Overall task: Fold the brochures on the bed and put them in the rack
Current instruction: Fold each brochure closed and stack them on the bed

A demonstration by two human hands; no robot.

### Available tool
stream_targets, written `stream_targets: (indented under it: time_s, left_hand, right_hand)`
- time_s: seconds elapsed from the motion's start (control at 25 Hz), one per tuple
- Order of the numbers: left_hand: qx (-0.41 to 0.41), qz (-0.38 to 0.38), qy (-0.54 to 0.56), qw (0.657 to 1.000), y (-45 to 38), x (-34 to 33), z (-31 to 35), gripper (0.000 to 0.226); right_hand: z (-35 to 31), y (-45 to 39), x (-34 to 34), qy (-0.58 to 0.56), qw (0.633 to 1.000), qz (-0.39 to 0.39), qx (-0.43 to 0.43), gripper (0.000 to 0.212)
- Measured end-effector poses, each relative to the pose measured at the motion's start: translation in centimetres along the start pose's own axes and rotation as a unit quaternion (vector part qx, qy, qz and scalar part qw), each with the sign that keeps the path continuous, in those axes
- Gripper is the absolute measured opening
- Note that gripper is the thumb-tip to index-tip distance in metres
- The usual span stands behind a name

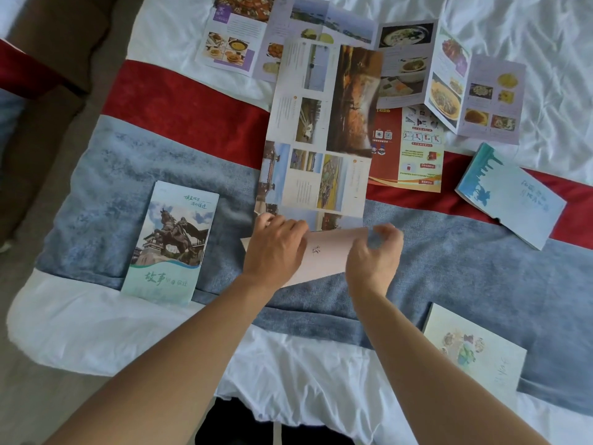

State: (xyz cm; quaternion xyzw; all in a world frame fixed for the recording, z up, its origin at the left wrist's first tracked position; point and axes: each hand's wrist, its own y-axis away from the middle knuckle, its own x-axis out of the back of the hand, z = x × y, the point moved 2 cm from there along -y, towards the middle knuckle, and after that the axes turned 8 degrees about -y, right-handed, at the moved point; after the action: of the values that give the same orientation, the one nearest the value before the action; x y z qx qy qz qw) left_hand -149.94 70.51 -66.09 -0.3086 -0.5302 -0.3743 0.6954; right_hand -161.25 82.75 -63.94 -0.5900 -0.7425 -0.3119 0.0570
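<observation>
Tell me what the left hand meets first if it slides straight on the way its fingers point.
Probably the open photo panels of the long brochure, directly ahead of the left hand.

Both bare forearms reach forward from the lower edge of the view and come close together at the near end of the long brochure (316, 130). The left hand (276, 248) lies palm down on the folded-up near panel, its fingers bent over the crease. The right hand (373, 258) is just beside it, at the right edge of that panel, with fingers and thumb curled, pinching the corner.
</observation>
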Motion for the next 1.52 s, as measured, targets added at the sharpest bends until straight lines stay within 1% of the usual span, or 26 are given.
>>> stream_targets:
  time_s: [0.04, 0.08, 0.16, 0.2, 0.24, 0.32, 0.4, 0.52, 0.64, 0.76, 0.84, 0.92, 1.0, 1.08, 1.12, 1.2, 1.24, 1.28, 1.32, 1.36, 1.4, 1.44, 1.48, 1.52]
  left_hand:
    - [0.0, 0.007, 0.004, 1.0, 0.0, 0.1, 0.0, 0.003]
    - [-0.004, 0.016, 0.008, 1.0, 0.0, 0.3, -0.1, 0.001]
    - [-0.013, 0.039, 0.022, 0.999, -0.1, 0.9, -0.2, 0.004]
    - [-0.016, 0.05, 0.03, 0.998, -0.1, 1.2, -0.3, 0.006]
    - [-0.016, 0.059, 0.036, 0.997, -0.2, 1.5, -0.3, 0.007]
    - [-0.013, 0.066, 0.034, 0.997, -0.5, 2.0, -0.3, 0.012]
    - [-0.003, 0.061, 0.02, 0.998, -0.9, 2.2, -0.4, 0.021]
    - [0.007, 0.011, -0.011, 1.0, -1.1, 1.6, -0.8, 0.04]
    - [-0.017, -0.086, -0.048, 0.995, -0.1, 0.0, -1.5, 0.059]
    - [-0.028, -0.193, -0.087, 0.977, 1.1, -1.7, -2.0, 0.076]
    - [-0.02, -0.23, -0.094, 0.968, 1.5, -2.3, -2.3, 0.084]
    - [-0.019, -0.234, -0.094, 0.967, 1.5, -2.6, -2.3, 0.088]
    - [-0.024, -0.226, -0.084, 0.97, 1.3, -2.5, -2.0, 0.091]
    - [-0.025, -0.207, -0.066, 0.976, 1.1, -2.2, -1.7, 0.09]
    - [-0.025, -0.197, -0.058, 0.978, 1.0, -1.9, -1.5, 0.089]
    - [-0.026, -0.163, -0.041, 0.985, 0.3, -1.3, -1.1, 0.088]
    - [-0.028, -0.138, -0.026, 0.99, 0.0, -0.9, -0.8, 0.083]
    - [-0.031, -0.105, -0.004, 0.994, -0.4, -0.6, -0.5, 0.072]
    - [-0.036, -0.066, 0.014, 0.997, -0.7, -0.4, -0.2, 0.056]
    - [-0.038, -0.03, 0.022, 0.999, -1.0, 0.0, 0.1, 0.038]
    - [-0.037, -0.006, 0.022, 0.999, -1.2, 0.3, 0.3, 0.024]
    - [-0.034, 0.005, 0.019, 0.999, -1.3, 0.6, 0.5, 0.015]
    - [-0.032, 0.01, 0.018, 0.999, -1.4, 0.8, 0.6, 0.011]
    - [-0.032, 0.014, 0.019, 0.999, -1.4, 1.0, 0.7, 0.008]
  right_hand:
    - [0.0, 0.1, -0.1, 0.028, 0.999, -0.014, 0.031, 0.045]
    - [0.1, 0.1, -0.2, 0.048, 0.997, -0.028, 0.053, 0.046]
    - [-0.2, 0.3, -0.3, 0.073, 0.993, -0.036, 0.086, 0.024]
    - [-0.4, 0.5, -0.3, 0.075, 0.993, -0.035, 0.09, 0.017]
    - [-0.5, 0.5, -0.3, 0.063, 0.993, -0.035, 0.089, 0.017]
    - [-0.5, 0.5, -0.6, 0.048, 0.995, -0.028, 0.087, 0.023]
    - [-0.5, 0.4, -0.8, 0.06, 0.996, -0.016, 0.071, 0.031]
    - [0.4, -0.2, -0.9, 0.108, 0.993, -0.003, 0.036, 0.031]
    - [1.6, -0.9, -0.5, 0.152, 0.988, -0.01, 0.007, 0.031]
    - [2.8, -1.5, 0.0, 0.245, 0.969, -0.027, 0.002, 0.045]
    - [3.2, -1.5, 0.0, 0.286, 0.957, -0.048, 0.02, 0.058]
    - [3.3, -1.6, -0.3, 0.256, 0.964, -0.073, 0.016, 0.064]
    - [3.1, -1.9, -0.4, 0.171, 0.982, -0.074, -0.038, 0.059]
    - [2.6, -1.9, -0.4, 0.106, 0.99, -0.061, -0.077, 0.039]
    - [2.4, -1.7, -0.5, 0.101, 0.991, -0.057, -0.072, 0.03]
    - [1.7, -1.3, -0.6, 0.095, 0.993, -0.054, -0.041, 0.023]
    - [1.4, -1.0, -0.6, 0.088, 0.994, -0.053, -0.025, 0.022]
    - [1.0, -0.6, -0.7, 0.078, 0.996, -0.05, -0.013, 0.02]
    - [0.7, -0.3, -0.9, 0.065, 0.997, -0.04, -0.003, 0.019]
    - [0.3, -0.1, -1.0, 0.053, 0.998, -0.024, 0.009, 0.02]
    - [0.1, 0.1, -1.1, 0.05, 0.998, -0.01, 0.028, 0.027]
    - [-0.1, 0.2, -1.1, 0.061, 0.997, -0.003, 0.055, 0.04]
    - [-0.2, 0.2, -1.2, 0.078, 0.993, -0.007, 0.086, 0.055]
    - [-0.3, 0.3, -1.2, 0.098, 0.988, -0.019, 0.116, 0.064]
